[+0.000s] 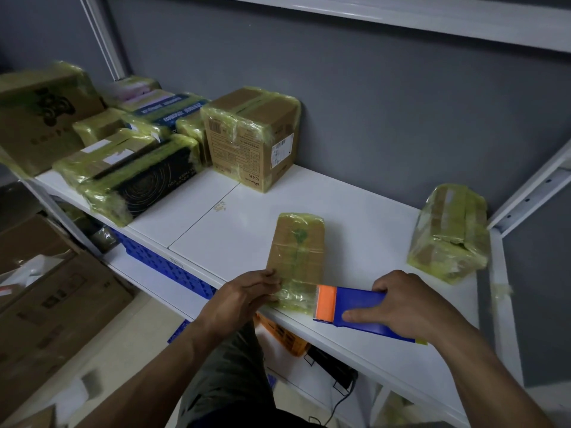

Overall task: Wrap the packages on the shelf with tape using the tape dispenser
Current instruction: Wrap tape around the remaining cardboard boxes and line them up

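While the white metal shelf [355,217] carries a cluster of tape-wrapped boxes [123,168] at its left end, a tall brown cardboard carton [250,134] against the grey wall and a lumpy taped parcel [448,233] at the far right, the work is on the flat brown cardboard package [296,254] lying at the front edge, between the two hands. Yellowish clear tape already bands its far end and bunches around its near end. The blue plastic tape dispenser [355,307], with its orange cutter head touching the package's near right corner, lies low over the shelf. The right hand [408,301] grips its body, thumb along the side and fingers curled over the top. The left hand [244,295] lies flat, fingers nearly straight, pressing the tape at the package's near left corner and grasping nothing. This looks like the laying or cutting of a strip across the near end. The next move probably calls for firm left-hand pressure while the dispenser either pulls more tape around or tilts to tear it.
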`<state>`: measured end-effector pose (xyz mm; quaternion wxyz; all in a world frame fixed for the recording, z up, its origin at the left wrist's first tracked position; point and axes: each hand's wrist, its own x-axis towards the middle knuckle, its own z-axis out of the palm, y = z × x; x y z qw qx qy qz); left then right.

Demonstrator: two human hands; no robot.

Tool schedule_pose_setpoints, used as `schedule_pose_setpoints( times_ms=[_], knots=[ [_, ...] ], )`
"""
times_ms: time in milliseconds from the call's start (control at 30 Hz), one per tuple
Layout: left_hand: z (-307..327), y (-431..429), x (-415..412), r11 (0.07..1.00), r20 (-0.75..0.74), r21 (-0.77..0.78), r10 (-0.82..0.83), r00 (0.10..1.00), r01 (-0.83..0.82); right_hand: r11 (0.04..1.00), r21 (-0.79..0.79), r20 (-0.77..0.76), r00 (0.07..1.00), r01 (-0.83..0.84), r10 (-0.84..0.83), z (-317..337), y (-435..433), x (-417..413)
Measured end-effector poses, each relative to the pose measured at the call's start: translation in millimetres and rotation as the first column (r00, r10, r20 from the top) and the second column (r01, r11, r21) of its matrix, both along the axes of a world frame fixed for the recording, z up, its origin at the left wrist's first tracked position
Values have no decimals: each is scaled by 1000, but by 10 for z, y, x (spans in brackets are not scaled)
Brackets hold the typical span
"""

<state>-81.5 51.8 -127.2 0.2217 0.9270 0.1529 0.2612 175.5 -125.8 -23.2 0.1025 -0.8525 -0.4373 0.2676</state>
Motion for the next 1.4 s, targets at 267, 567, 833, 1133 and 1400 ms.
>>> schedule_pose_setpoints(
  times_ms=[267,567,833,1133,1400],
  knots=[
    [-175,41,69,978,-332,198,125,935,-60,1000,8,21,1000,12,-12,-158,33,54],
    [-79,-76,314,978,-121,196,96,988,-71,1000,1,1,1000,3,-3,-233,37,46],
    [-131,-94,355,966,-148,250,103,984,-64,999,35,-18,1000,15,-14,-262,37,-65],
    [-65,211,164,982,-214,189,29,976,12,993,114,-90,996,15,-4,-203,86,-249],
    [-28,365,73,988,-151,152,24,988,-1,991,106,-49,996,77,-73,-118,-74,-61]
  ],
)
